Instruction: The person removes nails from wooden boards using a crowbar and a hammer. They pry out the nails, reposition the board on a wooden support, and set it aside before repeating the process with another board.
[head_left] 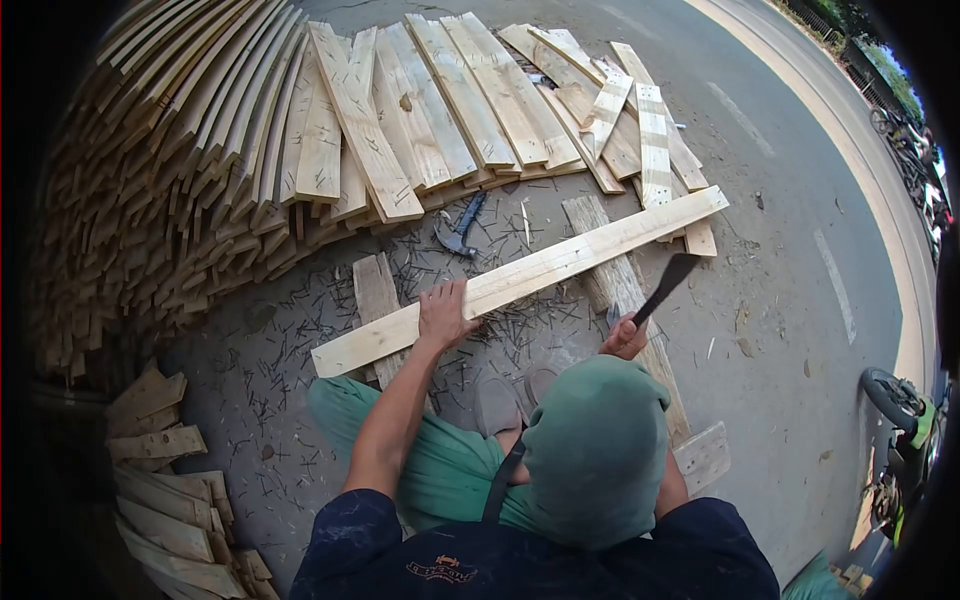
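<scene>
Our left hand presses flat on one long plank lying across two boards; right hand closed round a pry bar. Open asphalt right. One hammer just beyond, loose nails uncounted, plank stacks crowding far-left.

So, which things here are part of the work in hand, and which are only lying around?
In use:
- long plank, pressed down by the left hand
- pry bar, gripped in the right hand
- boards under the plank

Lying about:
- hammer
- loose nails on the ground
- stacked planks
- motorbike
</scene>
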